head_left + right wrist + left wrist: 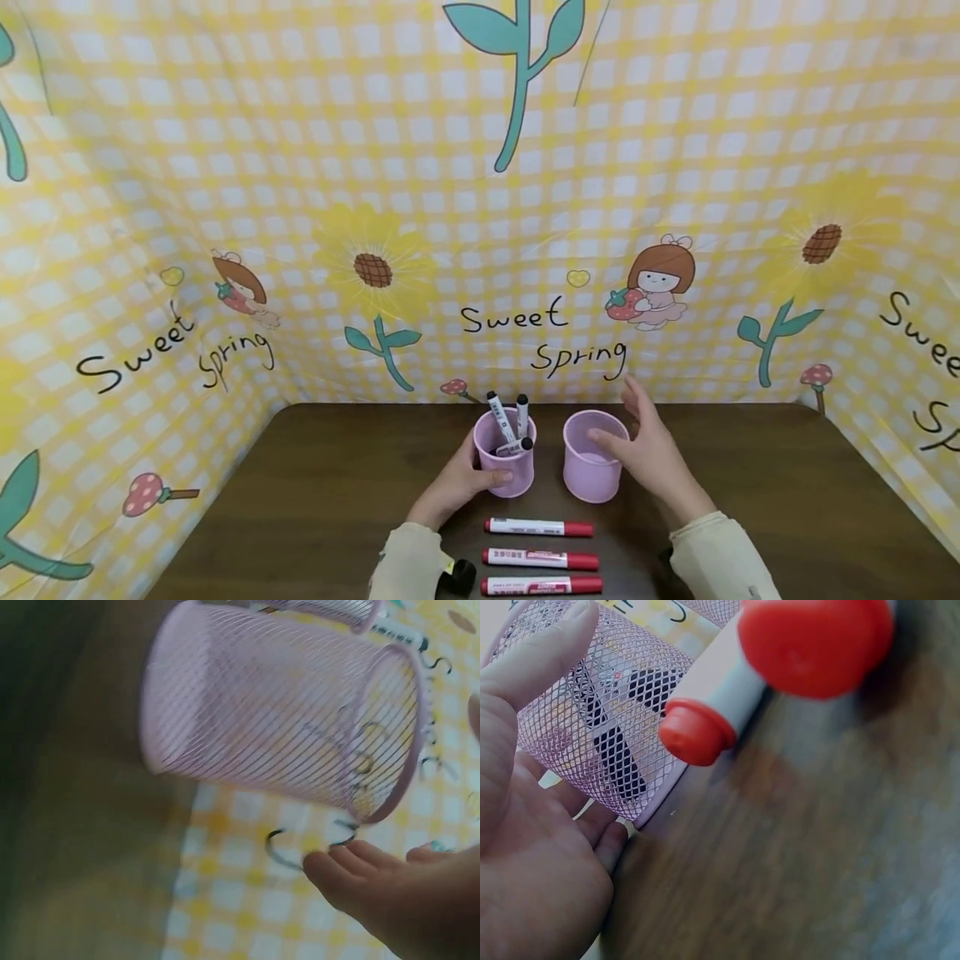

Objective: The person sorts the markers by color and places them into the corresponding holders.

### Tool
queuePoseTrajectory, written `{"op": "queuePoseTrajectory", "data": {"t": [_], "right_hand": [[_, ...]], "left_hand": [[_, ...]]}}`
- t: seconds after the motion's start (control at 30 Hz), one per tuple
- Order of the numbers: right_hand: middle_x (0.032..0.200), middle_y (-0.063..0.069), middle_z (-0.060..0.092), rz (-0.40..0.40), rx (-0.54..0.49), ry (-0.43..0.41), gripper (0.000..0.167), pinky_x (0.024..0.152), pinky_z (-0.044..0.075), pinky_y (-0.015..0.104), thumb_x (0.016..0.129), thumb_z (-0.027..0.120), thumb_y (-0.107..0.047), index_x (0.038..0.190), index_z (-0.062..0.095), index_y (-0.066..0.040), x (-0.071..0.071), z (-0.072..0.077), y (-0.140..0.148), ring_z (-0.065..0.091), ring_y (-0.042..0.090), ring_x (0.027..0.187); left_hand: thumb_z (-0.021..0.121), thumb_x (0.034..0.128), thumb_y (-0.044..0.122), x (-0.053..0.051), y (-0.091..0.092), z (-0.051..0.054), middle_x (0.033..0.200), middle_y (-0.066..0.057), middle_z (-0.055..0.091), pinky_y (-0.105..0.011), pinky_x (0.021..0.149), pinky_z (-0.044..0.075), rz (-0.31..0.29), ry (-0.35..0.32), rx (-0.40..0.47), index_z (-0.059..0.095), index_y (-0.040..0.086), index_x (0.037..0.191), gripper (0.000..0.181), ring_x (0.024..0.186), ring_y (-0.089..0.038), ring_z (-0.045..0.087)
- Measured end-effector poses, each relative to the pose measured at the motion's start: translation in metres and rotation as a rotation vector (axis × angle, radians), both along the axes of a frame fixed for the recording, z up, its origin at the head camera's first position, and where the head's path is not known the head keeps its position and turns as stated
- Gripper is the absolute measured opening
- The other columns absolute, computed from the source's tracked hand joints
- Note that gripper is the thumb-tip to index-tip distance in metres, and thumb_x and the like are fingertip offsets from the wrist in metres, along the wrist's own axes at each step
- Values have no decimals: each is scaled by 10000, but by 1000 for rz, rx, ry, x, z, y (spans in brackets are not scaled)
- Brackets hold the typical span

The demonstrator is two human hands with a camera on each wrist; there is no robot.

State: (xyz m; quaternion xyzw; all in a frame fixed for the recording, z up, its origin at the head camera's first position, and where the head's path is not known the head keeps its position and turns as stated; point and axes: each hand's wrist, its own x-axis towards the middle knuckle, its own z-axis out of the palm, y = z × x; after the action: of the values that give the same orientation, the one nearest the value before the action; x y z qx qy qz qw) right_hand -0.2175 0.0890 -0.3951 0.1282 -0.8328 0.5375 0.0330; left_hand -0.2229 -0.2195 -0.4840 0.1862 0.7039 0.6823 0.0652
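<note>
My left hand (452,485) grips a pink mesh pen cup (517,479), thumb across the front and fingers behind. Black-capped white markers (501,418) stand and lean inside it; their dark ends show through the mesh (619,761) in the left wrist view. A second pink mesh pen cup (592,482) stands upright to the right, with only its inner wall and floor visible inside. Beside its rim is my right hand (662,458), thumb and fingers spread apart. In the right wrist view the fingers (360,874) lie off the mesh; whether the thumb touches the rim I cannot tell.
Three red-capped markers (538,527) lie in parallel rows in front of the cups, caps to the right. The dark wooden table (315,500) ends at a yellow checked cloth (420,350) that rises behind and at both sides.
</note>
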Motion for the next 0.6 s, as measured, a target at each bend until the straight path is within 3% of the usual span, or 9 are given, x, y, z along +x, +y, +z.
{"op": "queuePoseTrajectory", "data": {"t": [0.13, 0.3, 0.5, 0.6], "right_hand": [[1586, 335, 192, 69, 30, -48, 1164, 1104, 261, 643, 849, 830, -324, 1608, -11, -53, -2, -17, 10, 229, 498, 1441], [1576, 354, 200, 135, 62, -89, 1201, 1097, 289, 613, 823, 846, -343, 1595, -11, -8, -2, -33, 9, 332, 488, 1391], [1483, 351, 361, 155, 36, -104, 1221, 1082, 307, 587, 785, 883, -295, 1591, 10, -14, -4, -43, 8, 439, 443, 1303], [1460, 326, 396, 153, -15, -131, 1222, 1084, 307, 575, 778, 889, -272, 1587, 12, -8, -4, -44, 9, 441, 426, 1298]], "left_hand": [[829, 843, 124, 0, -1, 0, 1487, -127, 432, -371, 1081, 349, -3, 11, -16, 226, 142, 1587, 958, 1327, -277, 419], [803, 859, 116, 11, -8, 2, 1526, -198, 371, -435, 1096, 326, 40, -6, -55, 160, 82, 1591, 975, 1380, -356, 370], [705, 934, 101, 38, -19, 18, 1588, -324, 168, -554, 1154, 225, 112, -196, -3, 14, 10, 1582, 952, 1460, -465, 201], [693, 932, 76, 48, -20, 25, 1536, -377, 223, -533, 1121, 311, 148, -239, -19, 45, -65, 1554, 910, 1414, -487, 291]]}}
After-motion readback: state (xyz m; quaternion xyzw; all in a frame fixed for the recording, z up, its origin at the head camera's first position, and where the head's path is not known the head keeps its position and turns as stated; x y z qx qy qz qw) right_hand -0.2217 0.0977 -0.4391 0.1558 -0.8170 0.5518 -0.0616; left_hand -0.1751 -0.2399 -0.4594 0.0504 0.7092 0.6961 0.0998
